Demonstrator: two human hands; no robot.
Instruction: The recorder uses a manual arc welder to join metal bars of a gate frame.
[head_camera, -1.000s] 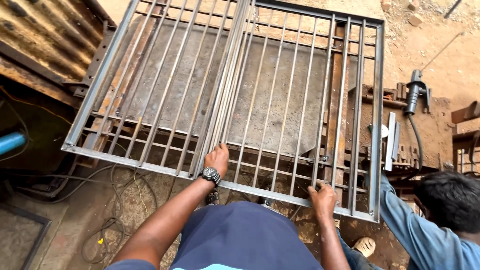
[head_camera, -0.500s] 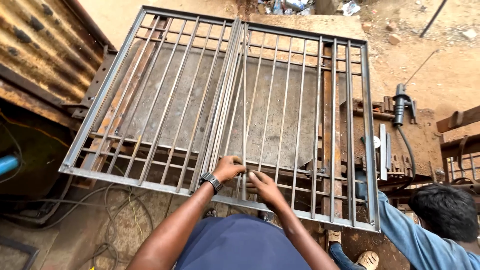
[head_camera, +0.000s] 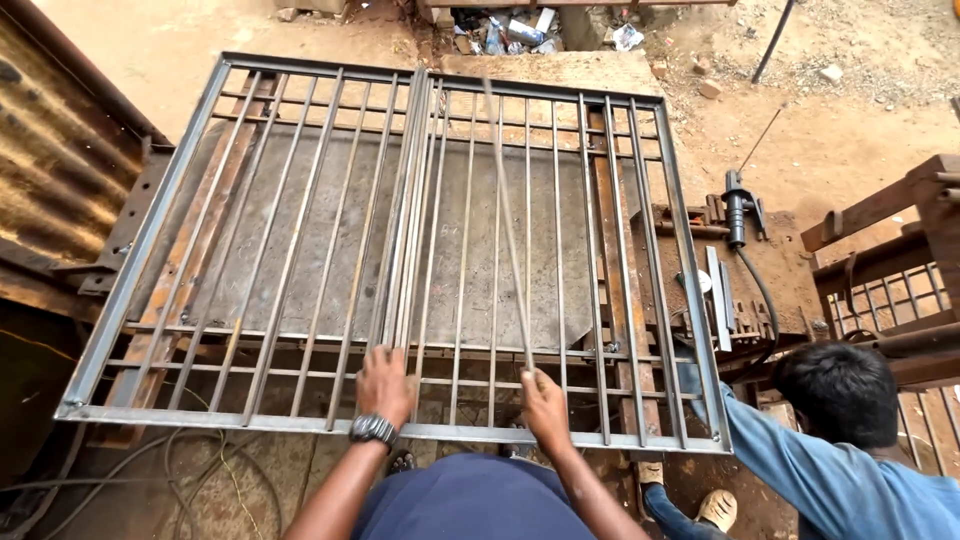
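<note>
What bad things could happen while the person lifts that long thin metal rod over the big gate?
1. The thin grey metal rod, held only at its near end by the right hand, sits slanted and could swing or slip.
2. The left hand rests on the bundle of loose grey rods; fingers might get pinched if they roll.
3. A person in a blue shirt crouches beside the grey steel gate frame and might get poked.

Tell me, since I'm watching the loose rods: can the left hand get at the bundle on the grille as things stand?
Probably yes. The left hand already rests at the near end of the bundle, with nothing lying over it. The right hand holds a separate rod, clear of it.
</note>
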